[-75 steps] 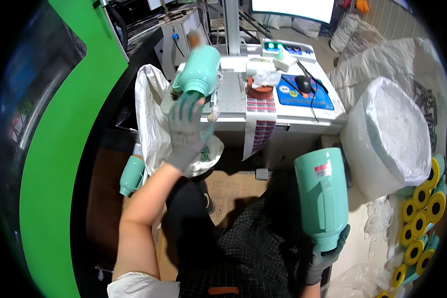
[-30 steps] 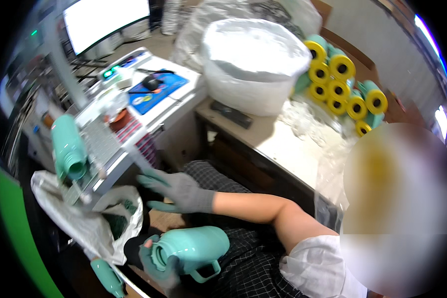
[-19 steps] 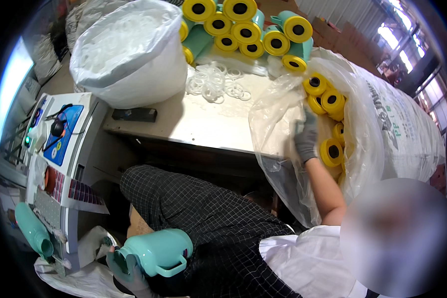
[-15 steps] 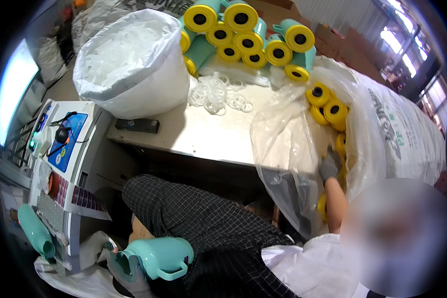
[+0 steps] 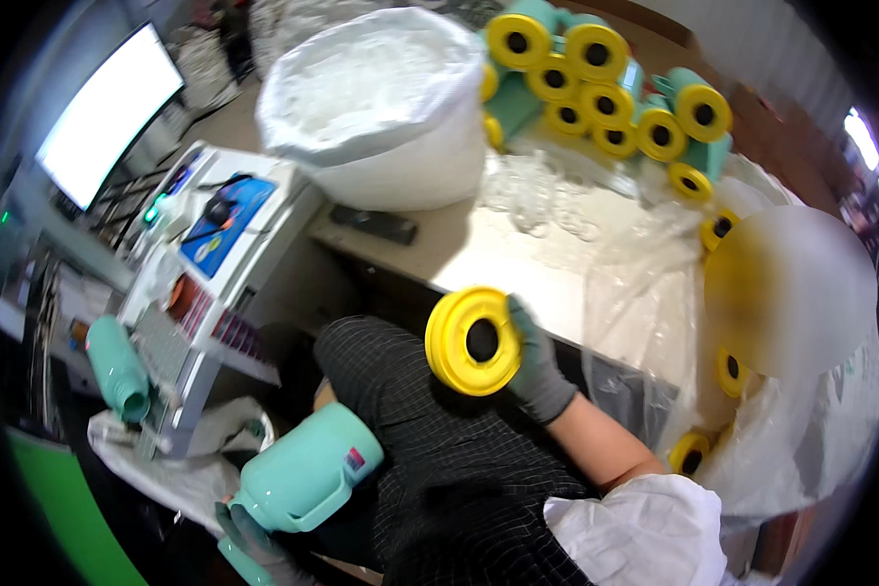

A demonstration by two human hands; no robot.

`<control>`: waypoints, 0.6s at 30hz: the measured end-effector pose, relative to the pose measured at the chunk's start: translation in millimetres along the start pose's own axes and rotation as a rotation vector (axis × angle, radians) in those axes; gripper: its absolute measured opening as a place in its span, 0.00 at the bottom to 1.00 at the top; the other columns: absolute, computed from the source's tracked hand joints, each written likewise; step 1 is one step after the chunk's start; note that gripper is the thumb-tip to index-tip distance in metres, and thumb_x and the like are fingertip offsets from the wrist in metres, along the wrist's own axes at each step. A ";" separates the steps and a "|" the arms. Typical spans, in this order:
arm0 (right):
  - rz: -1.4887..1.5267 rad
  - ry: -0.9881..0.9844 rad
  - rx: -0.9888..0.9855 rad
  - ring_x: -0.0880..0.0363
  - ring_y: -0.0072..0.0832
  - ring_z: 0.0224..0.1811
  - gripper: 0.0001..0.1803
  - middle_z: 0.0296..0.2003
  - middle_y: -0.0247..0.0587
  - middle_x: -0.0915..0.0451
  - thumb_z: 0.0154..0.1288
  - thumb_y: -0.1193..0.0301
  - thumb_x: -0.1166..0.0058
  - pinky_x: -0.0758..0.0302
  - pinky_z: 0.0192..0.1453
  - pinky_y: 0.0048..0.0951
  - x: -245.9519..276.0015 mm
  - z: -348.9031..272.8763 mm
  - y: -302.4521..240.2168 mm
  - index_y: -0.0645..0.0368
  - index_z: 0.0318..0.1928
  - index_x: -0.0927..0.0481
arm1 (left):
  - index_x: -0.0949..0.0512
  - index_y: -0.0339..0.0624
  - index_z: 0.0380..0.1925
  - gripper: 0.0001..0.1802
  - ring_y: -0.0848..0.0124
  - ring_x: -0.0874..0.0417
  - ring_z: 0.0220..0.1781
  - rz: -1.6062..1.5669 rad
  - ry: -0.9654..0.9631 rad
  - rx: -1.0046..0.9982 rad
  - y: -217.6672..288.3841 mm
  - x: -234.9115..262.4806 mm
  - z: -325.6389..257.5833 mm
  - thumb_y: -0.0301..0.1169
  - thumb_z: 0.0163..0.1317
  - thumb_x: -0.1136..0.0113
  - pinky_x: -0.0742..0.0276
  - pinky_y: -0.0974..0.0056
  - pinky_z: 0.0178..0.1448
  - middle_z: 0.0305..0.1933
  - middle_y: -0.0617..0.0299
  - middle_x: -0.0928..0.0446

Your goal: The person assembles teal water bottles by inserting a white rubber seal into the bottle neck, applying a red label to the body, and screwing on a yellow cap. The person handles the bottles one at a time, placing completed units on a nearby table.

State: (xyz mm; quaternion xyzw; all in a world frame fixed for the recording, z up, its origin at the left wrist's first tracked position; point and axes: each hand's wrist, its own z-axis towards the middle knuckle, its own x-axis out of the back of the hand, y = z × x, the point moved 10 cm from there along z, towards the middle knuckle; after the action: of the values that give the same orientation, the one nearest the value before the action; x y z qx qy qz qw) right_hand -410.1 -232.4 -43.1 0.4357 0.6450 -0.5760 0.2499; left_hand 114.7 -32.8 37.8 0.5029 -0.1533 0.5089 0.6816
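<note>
My right hand, in a grey glove, grips a round yellow base with a black centre by its right edge, above my lap. At the lower left my gloved left hand is closed round the lower-left end of a mint-green jug body. The jug lies tilted over my thigh, its handle facing down and right. Some left-hand fingers are hidden by the jug. Base and jug are apart.
Mint-green jugs with yellow bases are stacked at the back. White rings lie before them, beside a white sack. A plastic bag with yellow bases stands right. Another green bottle-shaped body sits left, near a white machine.
My right hand has come out of the plastic bag with a yellow base and moved left over my lap. The left hand still holds the jug. The view has shifted left.
</note>
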 end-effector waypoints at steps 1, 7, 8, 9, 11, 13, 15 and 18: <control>-0.028 -0.055 -0.187 0.21 0.32 0.58 0.18 0.58 0.43 0.21 0.79 0.63 0.45 0.23 0.66 0.35 14.0 18.9 55.4 0.61 0.61 0.23 | 0.30 0.31 0.62 0.22 0.49 0.23 0.66 -0.278 0.028 0.211 -22.0 -12.8 -15.0 0.39 0.80 0.51 0.24 0.54 0.67 0.68 0.42 0.29; -1.535 -0.364 0.762 0.22 0.41 0.50 0.26 0.51 0.48 0.21 0.60 0.70 0.31 0.25 0.56 0.42 -47.6 -24.7 66.8 0.58 0.60 0.19 | 0.29 0.36 0.66 0.22 0.67 0.22 0.64 -1.203 0.374 0.815 -45.5 -73.4 -93.6 0.40 0.82 0.53 0.26 0.60 0.70 0.62 0.58 0.22; -1.585 -0.566 0.790 0.23 0.40 0.49 0.27 0.48 0.46 0.22 0.59 0.68 0.29 0.25 0.54 0.42 -72.4 -48.4 67.2 0.56 0.60 0.17 | 0.30 0.36 0.67 0.23 0.67 0.21 0.64 -1.145 0.334 0.839 -36.5 -82.2 -99.5 0.41 0.82 0.54 0.25 0.60 0.69 0.62 0.57 0.22; -1.646 -0.671 0.849 0.22 0.40 0.46 0.30 0.45 0.47 0.23 0.58 0.65 0.28 0.24 0.54 0.42 -83.4 -67.4 76.0 0.55 0.63 0.17 | 0.31 0.36 0.68 0.24 0.66 0.21 0.64 -1.097 0.312 0.846 -29.2 -90.9 -105.0 0.42 0.83 0.55 0.25 0.60 0.69 0.63 0.57 0.22; -1.640 -0.618 0.822 0.22 0.41 0.45 0.33 0.44 0.49 0.23 0.57 0.63 0.27 0.24 0.54 0.40 -61.7 -59.0 85.8 0.54 0.65 0.18 | 0.31 0.37 0.70 0.26 0.62 0.21 0.66 -1.084 0.128 0.691 -24.3 -104.2 -97.5 0.43 0.84 0.61 0.25 0.58 0.71 0.69 0.52 0.25; -1.544 -0.433 0.486 0.19 0.37 0.47 0.28 0.46 0.50 0.20 0.67 0.64 0.33 0.22 0.54 0.37 -41.4 -15.0 84.0 0.62 0.65 0.20 | 0.33 0.38 0.69 0.27 0.65 0.20 0.63 -1.012 0.112 0.708 -38.0 -124.0 -110.5 0.47 0.85 0.62 0.22 0.60 0.66 0.65 0.55 0.24; -1.050 -0.233 0.206 0.18 0.33 0.50 0.24 0.49 0.51 0.16 0.72 0.66 0.39 0.22 0.58 0.36 -33.7 16.1 75.0 0.67 0.63 0.20 | 0.32 0.37 0.68 0.26 0.65 0.19 0.61 -0.970 0.128 0.710 -34.6 -132.9 -111.6 0.46 0.85 0.62 0.21 0.61 0.64 0.63 0.55 0.23; -1.050 -0.553 0.421 0.19 0.32 0.49 0.25 0.49 0.48 0.18 0.69 0.63 0.38 0.22 0.56 0.34 -138.0 -14.0 51.7 0.69 0.59 0.19 | 0.31 0.39 0.67 0.25 0.65 0.18 0.60 -0.851 -0.025 0.727 -24.6 -139.6 -110.0 0.44 0.84 0.61 0.21 0.60 0.64 0.62 0.58 0.22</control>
State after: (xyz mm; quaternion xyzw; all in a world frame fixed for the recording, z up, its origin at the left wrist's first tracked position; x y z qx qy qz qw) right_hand -295.3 -259.0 46.5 -0.0645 0.5573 -0.8278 0.0002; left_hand 41.6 -14.9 -125.0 0.7291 0.2406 0.2029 0.6077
